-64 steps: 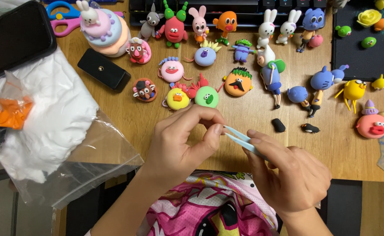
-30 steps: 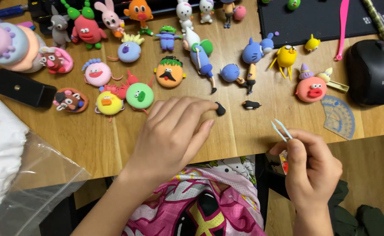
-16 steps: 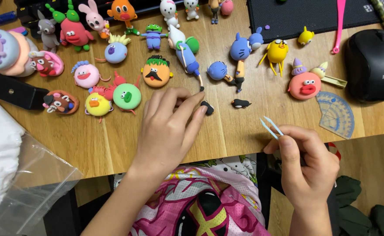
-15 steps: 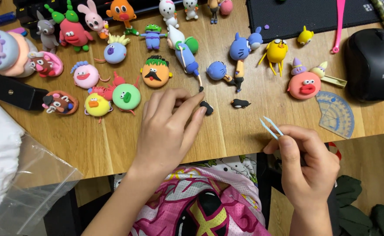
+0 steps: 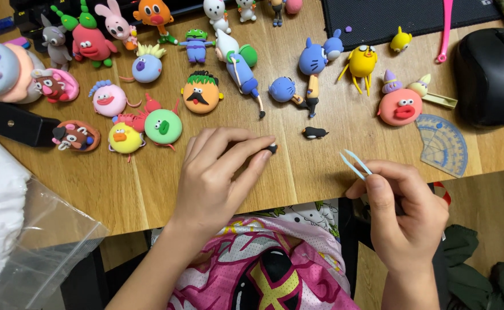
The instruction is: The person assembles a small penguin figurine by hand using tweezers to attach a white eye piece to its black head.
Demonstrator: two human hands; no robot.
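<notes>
We pinch one small black clay piece (image 5: 271, 148) between the fingertips of our left hand (image 5: 220, 175), pressed to the wooden table (image 5: 298, 172). It lies at ten o'clock from our right hand (image 5: 404, 209), which is clamped on one pale tweezers (image 5: 355, 163), long axis pointing to ten o'clock. A second black piece (image 5: 315, 133) sits at one o'clock, untouched.

Looks like a home hobby desk: wooden desk (image 5: 148, 189) packed with little clay figures (image 5: 163, 126), plus a computer mouse (image 5: 491, 74), mouse pad (image 5: 389, 17) and protractor (image 5: 444, 143) on the right.
</notes>
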